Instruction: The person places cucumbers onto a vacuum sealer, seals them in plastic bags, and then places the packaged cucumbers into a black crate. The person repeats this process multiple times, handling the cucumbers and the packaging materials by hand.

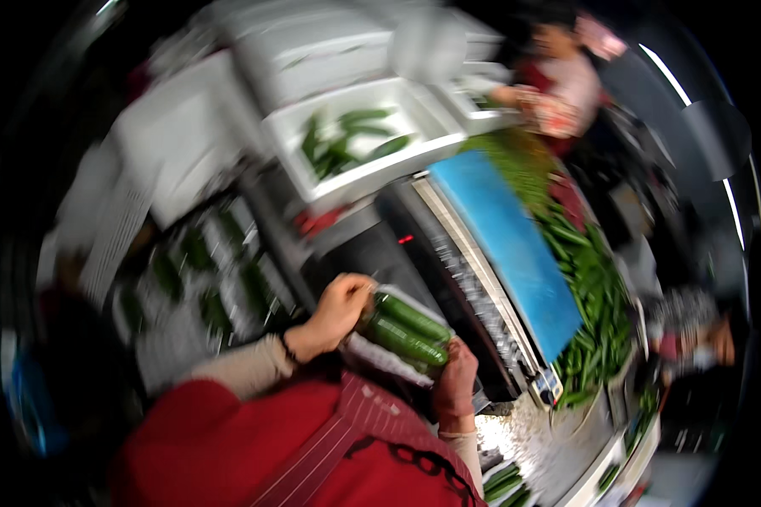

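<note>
A wrapped pack of cucumbers (pixel 406 329), dark green under clear film with print on it, is held tilted in front of my apron. My left hand (pixel 336 314) is closed on its upper left end. At the lower right end my right hand (pixel 457 378) has its fingers closed on the edge. Just beyond the pack lies a black wrapping machine (pixel 359 266) with a small red-lit display. Motion blur softens the pack's details.
A white foam box (pixel 389 177) holds loose green cucumbers. Left of me, a dark crate (pixel 266 228) contains several packs. Past the machine are a blue board (pixel 516 253) and a heap of long green vegetables (pixel 596 313). A co-worker (pixel 558 93) reaches over another white box.
</note>
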### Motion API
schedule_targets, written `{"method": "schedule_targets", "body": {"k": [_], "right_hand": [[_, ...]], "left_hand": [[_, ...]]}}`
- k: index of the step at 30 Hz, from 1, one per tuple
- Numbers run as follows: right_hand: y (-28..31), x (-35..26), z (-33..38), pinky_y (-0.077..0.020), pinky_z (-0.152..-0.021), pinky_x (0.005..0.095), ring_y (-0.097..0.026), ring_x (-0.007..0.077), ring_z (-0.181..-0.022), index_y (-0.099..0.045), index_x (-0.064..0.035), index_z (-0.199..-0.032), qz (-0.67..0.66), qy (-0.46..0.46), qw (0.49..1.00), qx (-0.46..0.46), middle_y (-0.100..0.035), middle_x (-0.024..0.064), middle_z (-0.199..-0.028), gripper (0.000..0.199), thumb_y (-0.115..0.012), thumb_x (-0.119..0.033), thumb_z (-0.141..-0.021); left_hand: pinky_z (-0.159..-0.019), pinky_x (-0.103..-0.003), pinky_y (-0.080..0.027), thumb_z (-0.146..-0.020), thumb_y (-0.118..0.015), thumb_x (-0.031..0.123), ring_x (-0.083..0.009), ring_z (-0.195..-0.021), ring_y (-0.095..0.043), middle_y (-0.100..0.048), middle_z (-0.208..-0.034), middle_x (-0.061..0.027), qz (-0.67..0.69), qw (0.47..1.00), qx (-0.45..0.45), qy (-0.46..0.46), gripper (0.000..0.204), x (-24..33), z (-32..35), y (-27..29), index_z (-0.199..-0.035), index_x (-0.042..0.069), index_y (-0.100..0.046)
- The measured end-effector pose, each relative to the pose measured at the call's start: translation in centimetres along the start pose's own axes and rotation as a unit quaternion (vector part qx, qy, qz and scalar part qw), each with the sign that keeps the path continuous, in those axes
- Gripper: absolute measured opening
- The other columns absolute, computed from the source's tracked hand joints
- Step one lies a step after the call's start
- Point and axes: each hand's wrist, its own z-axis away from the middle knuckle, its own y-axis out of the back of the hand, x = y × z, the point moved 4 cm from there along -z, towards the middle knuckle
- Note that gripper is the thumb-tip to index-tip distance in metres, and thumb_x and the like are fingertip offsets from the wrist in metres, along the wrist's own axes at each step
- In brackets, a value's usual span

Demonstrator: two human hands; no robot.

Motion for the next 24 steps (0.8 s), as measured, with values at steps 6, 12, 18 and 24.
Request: {"method": "schedule_targets", "body": {"k": [6, 12, 18, 24], "right_hand": [[-5.5, -2.2, 1.8, -0.0485, -0.071, 0.0248, -0.059, 0.0110, -0.082, -0.064, 0.0045, -0.109, 0.057, -0.016, 0.989, -0.137, -0.066, 0.0051, -0.094, 0.045, -0.047, -0.037, -0.103], [-12.6, -2.0, 0.6, -0.0471, -0.074, 0.0244, -0.055, 0.0091, -0.082, -0.063, 0.0065, -0.109, 0.131, -0.022, 0.930, -0.341, -0.066, 0.0034, -0.092, 0.034, -0.047, -0.022, -0.104], [-19.0, -1.3, 1.3, -0.0478, -0.075, 0.0237, -0.057, 0.0089, -0.084, -0.065, 0.0069, -0.108, 0.205, -0.006, 0.881, -0.427, -0.067, 0.0046, -0.092, 0.029, -0.050, -0.018, -0.102], [-21.0, -2.4, 1.3, -0.0479, -0.075, 0.0232, -0.057, 0.0095, -0.084, -0.058, 0.0044, -0.122, 0.015, -0.142, 0.941, -0.308, -0.065, 0.0048, -0.096, 0.039, -0.054, -0.028, -0.102]], "left_hand": [[-0.085, -0.028, -0.050, -0.093, -0.066, 0.029, -0.0126, -0.095, -0.063, -0.071, -0.101, -0.0096, -0.067, 0.987, -0.045, 0.136, 0.035, 8.3, 7.3, 4.4, -0.109, -0.003, -0.068], [-0.083, -0.042, -0.051, -0.050, -0.087, 0.060, -0.0367, -0.095, -0.065, -0.067, -0.101, -0.0203, -0.438, 0.879, -0.169, 0.079, 0.087, 10.7, 11.6, 5.7, -0.106, -0.002, -0.062], [-0.091, -0.039, -0.048, -0.047, -0.089, 0.059, -0.0358, -0.110, -0.059, -0.060, -0.115, -0.0221, -0.371, 0.892, -0.222, 0.131, 0.105, 9.4, 12.1, 7.8, -0.120, -0.004, -0.047], [-0.092, -0.034, -0.048, -0.058, -0.092, 0.038, -0.0258, -0.107, -0.057, -0.056, -0.119, -0.0160, -0.135, 0.966, -0.149, 0.161, 0.097, 5.3, 11.5, 16.0, -0.133, 0.002, -0.042]]}}
